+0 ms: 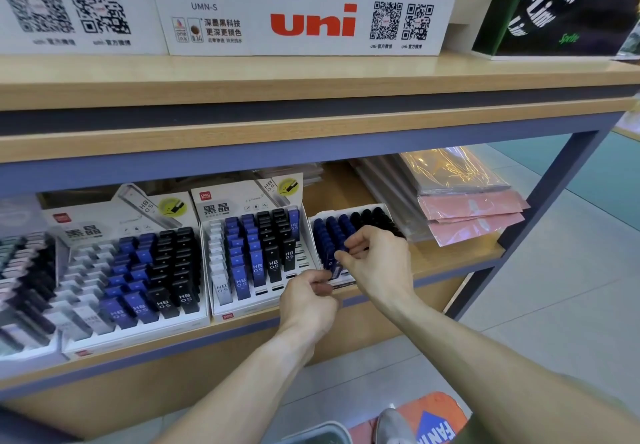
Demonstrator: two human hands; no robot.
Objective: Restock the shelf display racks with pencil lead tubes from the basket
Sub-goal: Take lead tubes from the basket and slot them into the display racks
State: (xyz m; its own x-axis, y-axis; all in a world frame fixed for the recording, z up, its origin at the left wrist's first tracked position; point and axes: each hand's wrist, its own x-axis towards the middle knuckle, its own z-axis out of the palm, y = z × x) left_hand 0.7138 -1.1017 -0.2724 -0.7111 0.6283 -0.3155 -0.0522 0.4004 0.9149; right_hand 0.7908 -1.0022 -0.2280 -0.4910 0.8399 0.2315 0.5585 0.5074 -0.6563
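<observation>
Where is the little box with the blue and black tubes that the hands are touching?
The small box sits on the lower shelf, right of the middle display rack and left of the pink packets.

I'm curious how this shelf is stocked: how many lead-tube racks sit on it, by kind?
Racks with a printed header card: 2
Plain rack without a card: 1
Rack cut off at the left edge: 1
Total: 4

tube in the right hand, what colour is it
Dark blue, like the blue tubes behind it in the small box. The right hand pinches the tube; head view.
</observation>
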